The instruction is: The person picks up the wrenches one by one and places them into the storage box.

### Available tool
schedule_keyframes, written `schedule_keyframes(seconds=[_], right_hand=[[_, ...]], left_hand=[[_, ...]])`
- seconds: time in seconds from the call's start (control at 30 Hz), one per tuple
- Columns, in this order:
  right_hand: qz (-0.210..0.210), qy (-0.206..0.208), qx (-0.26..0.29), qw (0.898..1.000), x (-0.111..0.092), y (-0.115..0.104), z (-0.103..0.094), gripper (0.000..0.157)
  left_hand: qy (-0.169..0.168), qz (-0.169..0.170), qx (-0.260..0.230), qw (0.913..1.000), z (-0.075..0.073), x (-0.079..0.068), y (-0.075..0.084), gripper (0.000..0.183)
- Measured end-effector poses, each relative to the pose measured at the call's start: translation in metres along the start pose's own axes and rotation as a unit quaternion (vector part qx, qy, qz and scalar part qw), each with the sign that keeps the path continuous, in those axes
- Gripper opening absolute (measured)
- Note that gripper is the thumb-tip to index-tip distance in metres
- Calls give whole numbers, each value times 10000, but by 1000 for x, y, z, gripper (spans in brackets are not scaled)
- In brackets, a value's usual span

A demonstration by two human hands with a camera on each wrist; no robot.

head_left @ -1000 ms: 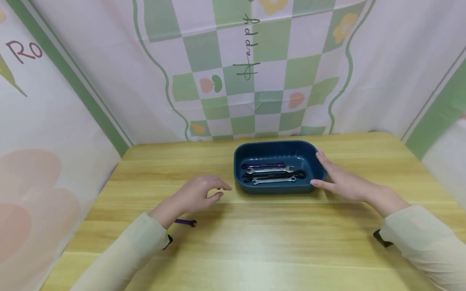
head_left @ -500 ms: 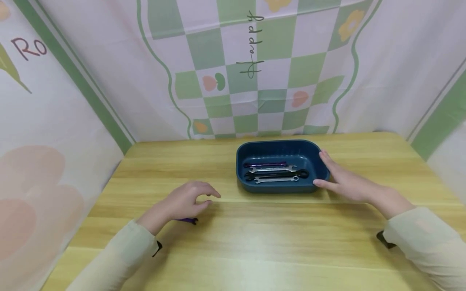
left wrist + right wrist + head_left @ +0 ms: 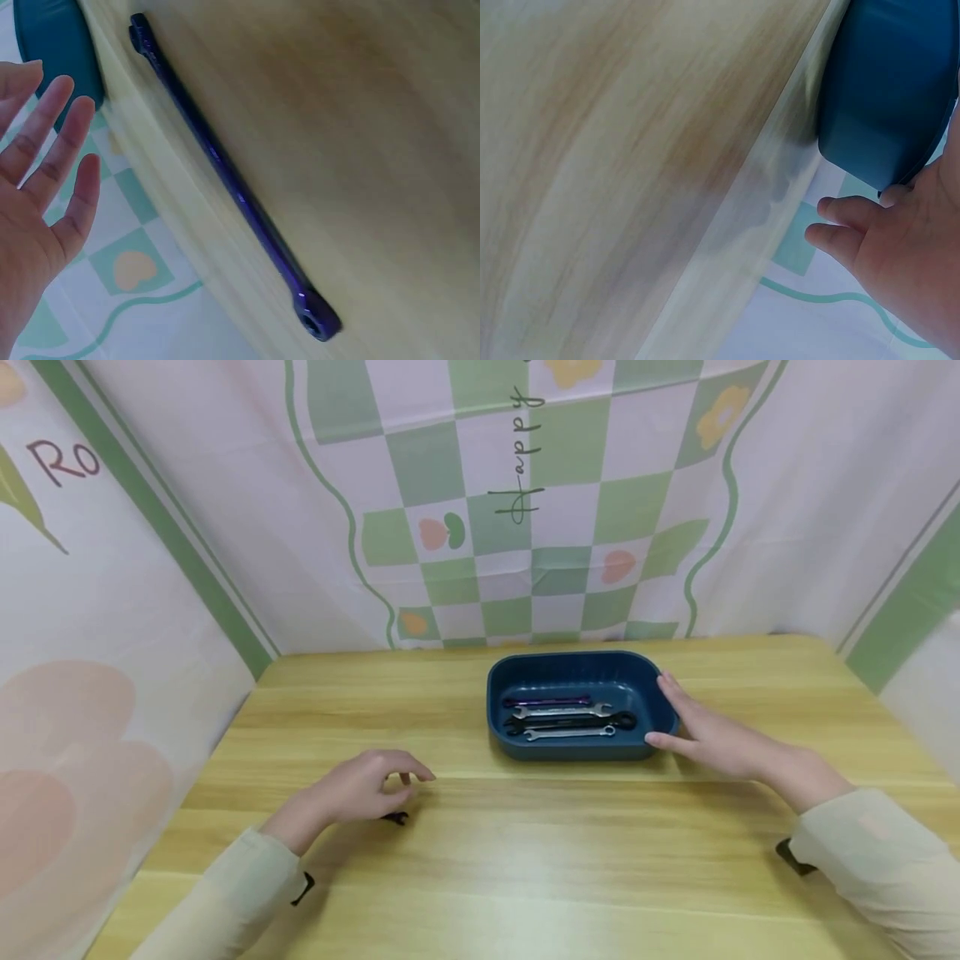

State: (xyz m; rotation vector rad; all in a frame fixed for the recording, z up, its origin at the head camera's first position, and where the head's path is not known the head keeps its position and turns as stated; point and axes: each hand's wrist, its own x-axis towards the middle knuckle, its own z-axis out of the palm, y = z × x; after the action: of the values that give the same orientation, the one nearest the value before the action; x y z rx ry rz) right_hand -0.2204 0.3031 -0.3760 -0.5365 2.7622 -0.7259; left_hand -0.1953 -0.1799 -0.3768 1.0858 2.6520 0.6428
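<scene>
My left hand [image 3: 360, 787] hovers over the table at the left, fingers relaxed and holding nothing. Beneath it lies a purple combination wrench [image 3: 232, 184], seen whole in the left wrist view. In the head view only its open-end tip [image 3: 397, 817] shows past the hand. My right hand [image 3: 716, 737] rests against the right end of a dark blue bin [image 3: 573, 750], thumb and fingers spread along its rim. Inside the bin lie a purple wrench [image 3: 547, 702], a silver open-ended wrench [image 3: 561, 712], a black wrench [image 3: 573, 722] and a small silver combination wrench [image 3: 568, 733], roughly parallel.
The wooden table [image 3: 525, 860] ends at the back against a hanging cloth [image 3: 495, 527] with a green and white check. Cloth also hangs along the left and right sides. The bin stands near the table's back edge.
My left hand has moved left and toward the near side, away from the bin and over the loose purple wrench. My right hand stays at the bin; the view shifted slightly.
</scene>
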Motion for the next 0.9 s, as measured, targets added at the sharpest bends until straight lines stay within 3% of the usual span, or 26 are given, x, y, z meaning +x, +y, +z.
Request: schedule_keyframes(seconds=[0.23,0.47,0.9], right_hand=[[-73,-119,34,9999,0,-3,-1,89],[-85,-130,-3,9999,1,-3,-3,89],[13,-75,7,10000,-1,-1,-2,89]], left_hand=[[-273,-176,-438,9985,3,-10,-6,35],[-625,-163,-552,9964,5,-16,-8,34],[-674,-65,-362,9971,10,-20,-17,32]])
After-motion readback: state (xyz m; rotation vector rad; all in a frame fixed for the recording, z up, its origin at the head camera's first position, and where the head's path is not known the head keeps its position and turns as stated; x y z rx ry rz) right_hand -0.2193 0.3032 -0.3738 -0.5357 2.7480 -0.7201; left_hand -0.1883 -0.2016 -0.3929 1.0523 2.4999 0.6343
